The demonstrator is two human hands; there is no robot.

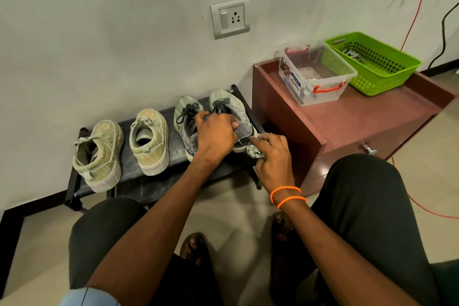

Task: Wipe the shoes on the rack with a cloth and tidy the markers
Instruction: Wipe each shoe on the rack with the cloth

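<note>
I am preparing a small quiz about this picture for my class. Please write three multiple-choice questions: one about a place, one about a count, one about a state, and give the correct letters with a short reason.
1. Where does the green basket stand?
A. on the shoe rack
B. on the brown cabinet, right of the clear box
C. on the floor

2. How many shoes are on the rack?
A. two
B. four
C. six

3. What does the right hand hold?
A. a crumpled cloth at the heel of the rightmost shoe
B. a marker
C. nothing

Answers:
1 B, it stands on the brown cabinet beside the clear box.
2 B, two beige shoes and two grey laced ones.
3 A, the cloth is bunched in its fingers by the rightmost shoe, which the left hand grips.
</note>
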